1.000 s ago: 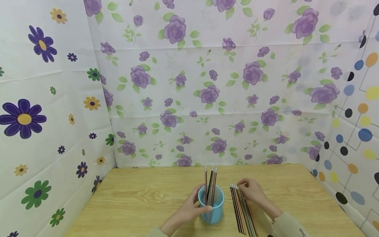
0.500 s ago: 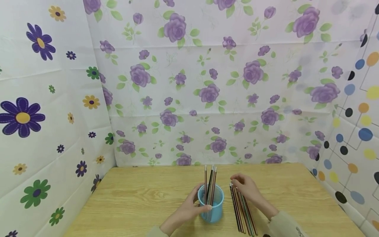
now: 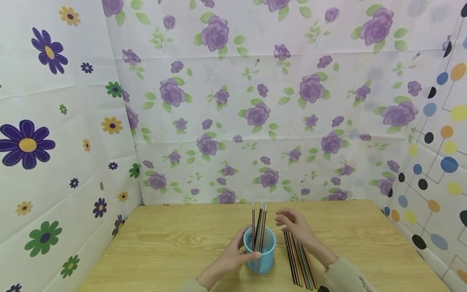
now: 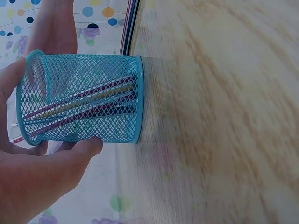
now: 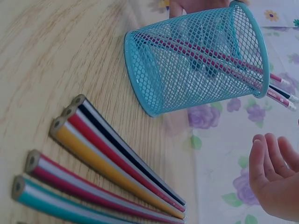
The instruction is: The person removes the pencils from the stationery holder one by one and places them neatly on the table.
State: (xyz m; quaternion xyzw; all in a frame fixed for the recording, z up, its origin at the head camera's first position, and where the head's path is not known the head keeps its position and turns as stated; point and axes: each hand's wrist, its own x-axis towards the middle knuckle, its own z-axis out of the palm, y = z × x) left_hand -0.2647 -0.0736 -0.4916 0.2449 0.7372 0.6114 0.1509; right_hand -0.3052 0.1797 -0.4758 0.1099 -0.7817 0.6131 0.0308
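Observation:
A light-blue mesh pencil cup [image 3: 268,263] stands upright on the table, with several striped pencils [image 3: 264,219] in it, their white-tipped eraser ends sticking up above the rim. My left hand [image 3: 231,256] grips the cup from the left, thumb across the near side and fingers round the back. To the right of the cup lies a row of pencils [image 3: 298,259]; black, red, yellow, dark pink and teal ones show in the right wrist view. Above their far ends, my right hand [image 3: 297,228] hovers with loosely bent fingers, holding nothing.
The wooden table [image 3: 171,243] reaches back to a flowered cloth [image 3: 237,101]. A daisy-print cloth [image 3: 80,170] hangs at the left, a dotted one [image 3: 434,182] at the right. A small dark object [image 3: 323,289] shows at the bottom edge under the right sleeve.
My right hand has lifted off the far ends of the lying pencils and moved left and away, toward the cup. The left hand and the cup stay in place.

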